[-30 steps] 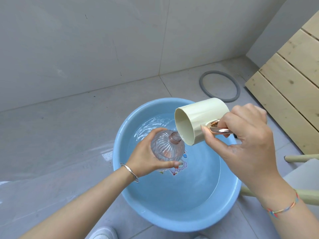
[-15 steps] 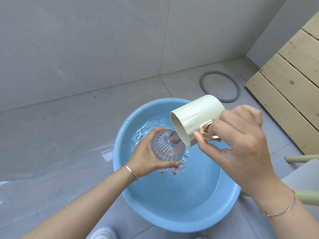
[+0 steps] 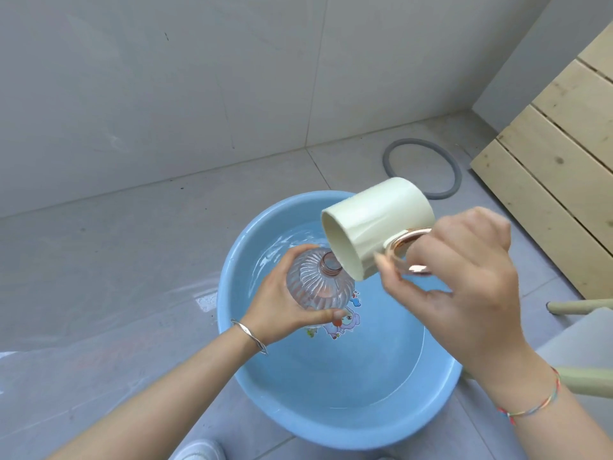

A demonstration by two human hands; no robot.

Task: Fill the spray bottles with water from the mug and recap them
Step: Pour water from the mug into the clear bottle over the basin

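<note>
The left hand [image 3: 278, 315] holds the clear ribbed spray bottle [image 3: 315, 287] above the blue basin [image 3: 331, 423], its grip curled round the bottle's belly with the thumb across the near side. The bottle stands nearly upright, long axis vertical, and its uncapped neck [image 3: 331, 262] faces up. The right hand [image 3: 471, 293] has its grip closed on the rose-gold handle [image 3: 406, 244] of the cream mug [image 3: 378, 224], which lies tipped almost on its side, mouth pointing left and down. The mug's lower lip sits just at the right edge of the neck, so the opening lies left of and below the right grip. Blur on the right fingers makes it hard to tell whether water is running; none shows plainly. The pour looks to depend on holding the lip over the neck, with any spill falling into the basin
</note>
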